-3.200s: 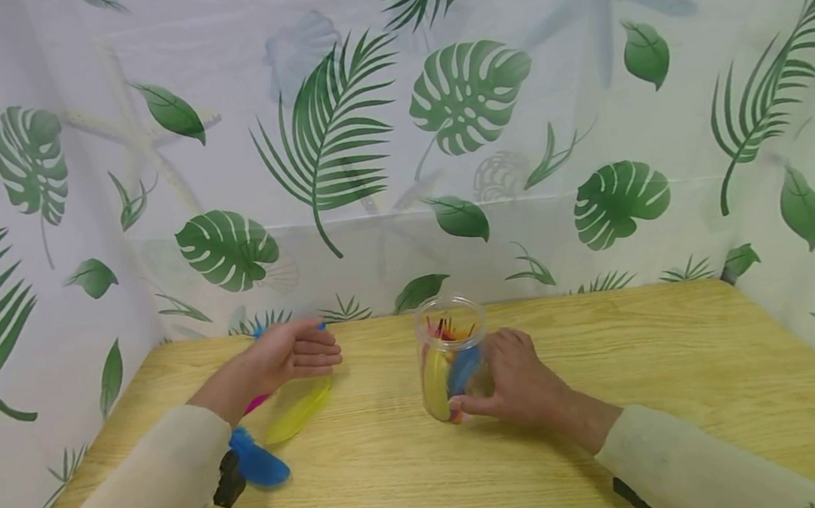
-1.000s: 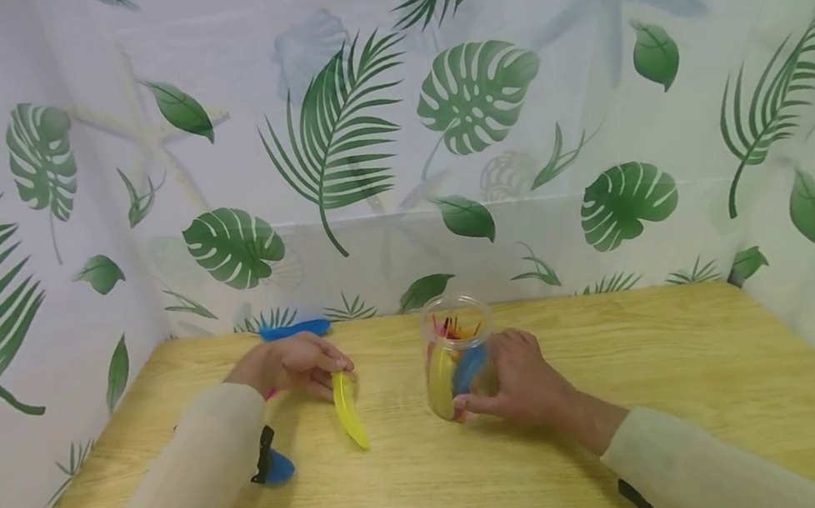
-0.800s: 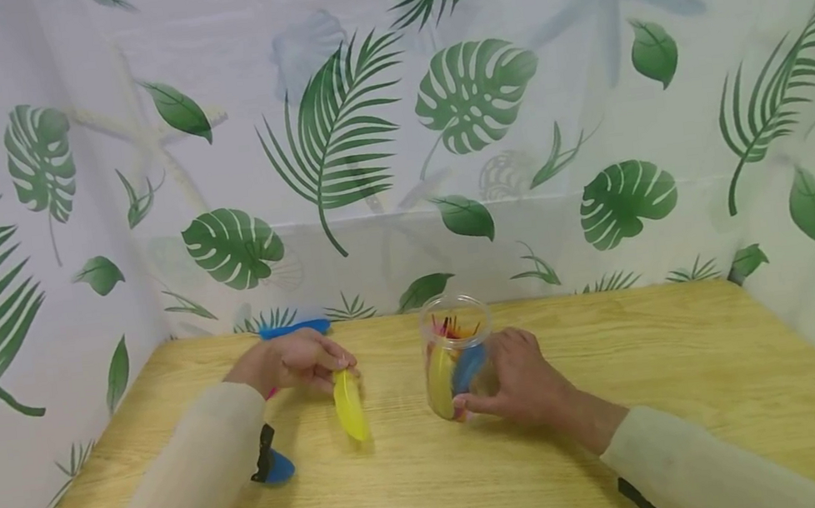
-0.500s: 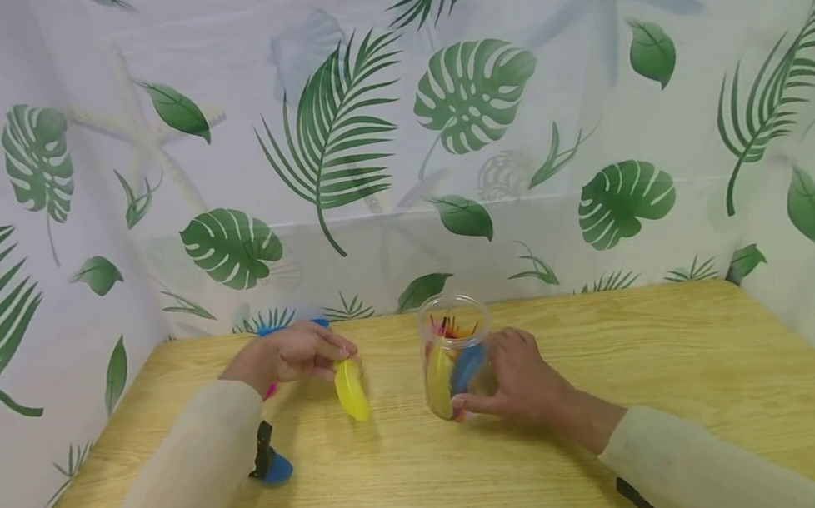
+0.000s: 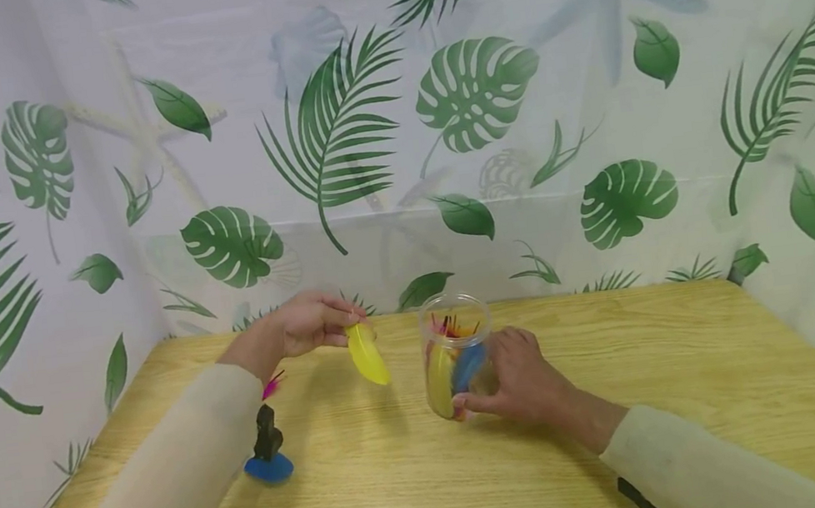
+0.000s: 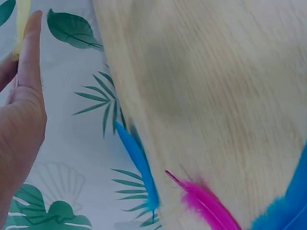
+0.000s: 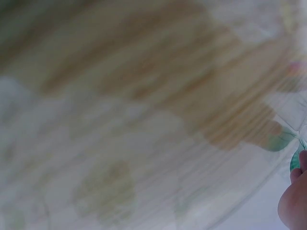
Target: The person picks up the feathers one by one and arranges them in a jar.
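My left hand [image 5: 313,322] pinches a yellow feather [image 5: 368,354] by its quill, lifted above the wooden table [image 5: 479,480] just left of the jar. The feather hangs down and to the right. A clear jar [image 5: 454,358] stands upright at mid-table with several coloured feathers inside. My right hand [image 5: 520,379] grips the jar's lower right side. In the left wrist view my left hand's fingers [image 6: 29,57] show at the left edge beside a strip of the yellow feather [image 6: 21,24].
A blue feather [image 5: 269,467] lies by my left sleeve and a pink feather [image 5: 271,384] lies behind it. The pink feather [image 6: 206,203] and another blue feather [image 6: 136,160] at the table's back edge show in the left wrist view. Leaf-print curtains [image 5: 392,121] wall the table.
My left hand picked the yellow feather up off the table and carried it up and right toward the jar. The right hand and jar stayed still.
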`<state>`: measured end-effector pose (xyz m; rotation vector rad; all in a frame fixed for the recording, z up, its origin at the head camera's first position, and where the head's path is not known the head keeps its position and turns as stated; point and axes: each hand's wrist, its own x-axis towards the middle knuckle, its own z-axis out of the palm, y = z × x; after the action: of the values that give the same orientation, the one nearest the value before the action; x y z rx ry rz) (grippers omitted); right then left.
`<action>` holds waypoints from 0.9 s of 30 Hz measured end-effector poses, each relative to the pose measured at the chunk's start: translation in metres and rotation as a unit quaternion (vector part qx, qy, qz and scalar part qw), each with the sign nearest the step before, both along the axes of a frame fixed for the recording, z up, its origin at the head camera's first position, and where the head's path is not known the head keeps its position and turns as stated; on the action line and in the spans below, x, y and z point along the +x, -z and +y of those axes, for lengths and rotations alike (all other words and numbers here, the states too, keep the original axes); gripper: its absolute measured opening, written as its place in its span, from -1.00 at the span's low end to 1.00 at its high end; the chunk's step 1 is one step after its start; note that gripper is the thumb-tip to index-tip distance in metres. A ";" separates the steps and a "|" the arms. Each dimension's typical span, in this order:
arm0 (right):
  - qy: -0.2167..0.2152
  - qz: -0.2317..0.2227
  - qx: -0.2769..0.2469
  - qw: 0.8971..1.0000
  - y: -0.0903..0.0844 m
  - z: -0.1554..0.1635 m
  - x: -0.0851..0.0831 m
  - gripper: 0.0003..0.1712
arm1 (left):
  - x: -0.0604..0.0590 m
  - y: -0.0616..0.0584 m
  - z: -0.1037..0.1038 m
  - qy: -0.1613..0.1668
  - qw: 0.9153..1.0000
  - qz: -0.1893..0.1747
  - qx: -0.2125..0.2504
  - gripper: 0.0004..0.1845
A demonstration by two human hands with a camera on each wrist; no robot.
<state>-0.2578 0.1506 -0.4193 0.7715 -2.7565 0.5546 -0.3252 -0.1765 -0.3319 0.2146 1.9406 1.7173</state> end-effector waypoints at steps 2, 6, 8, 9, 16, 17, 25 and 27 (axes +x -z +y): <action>0.000 -0.003 0.001 1.000 0.000 0.000 0.000 0.01 | 0.000 -0.005 0.002 0.002 1.000 0.008 0.004 -0.59; 0.002 -0.006 0.003 1.000 -0.001 -0.001 0.000 0.00 | 0.000 -0.013 0.004 0.005 1.000 0.025 0.012 -0.59; 0.002 -0.006 0.002 1.000 -0.001 -0.001 0.000 -0.01 | -0.001 -0.018 0.006 0.001 0.999 0.035 0.016 -0.59; 0.002 -0.005 0.002 1.000 -0.001 -0.001 0.000 -0.01 | -0.001 -0.021 0.007 -0.004 0.999 0.040 0.021 -0.59; 0.001 -0.007 -0.006 1.000 0.001 -0.001 -0.002 0.02 | -0.002 -0.042 0.018 -0.080 0.988 0.122 0.052 -0.58; 0.001 -0.009 -0.006 1.000 0.001 -0.001 -0.002 0.02 | -0.002 -0.045 0.021 -0.088 0.986 0.132 0.055 -0.58; 0.003 -0.006 -0.004 1.000 0.001 -0.001 -0.002 -0.01 | 0.005 -0.057 0.044 -0.119 0.975 0.174 0.069 -0.63; 0.002 -0.007 -0.005 1.000 0.001 -0.001 -0.002 -0.01 | 0.008 -0.058 0.051 -0.116 0.973 0.186 0.073 -0.64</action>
<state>-0.2600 0.1496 -0.4202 0.7616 -2.7662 0.5745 -0.3169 -0.1252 -0.2740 0.4022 2.1746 2.0986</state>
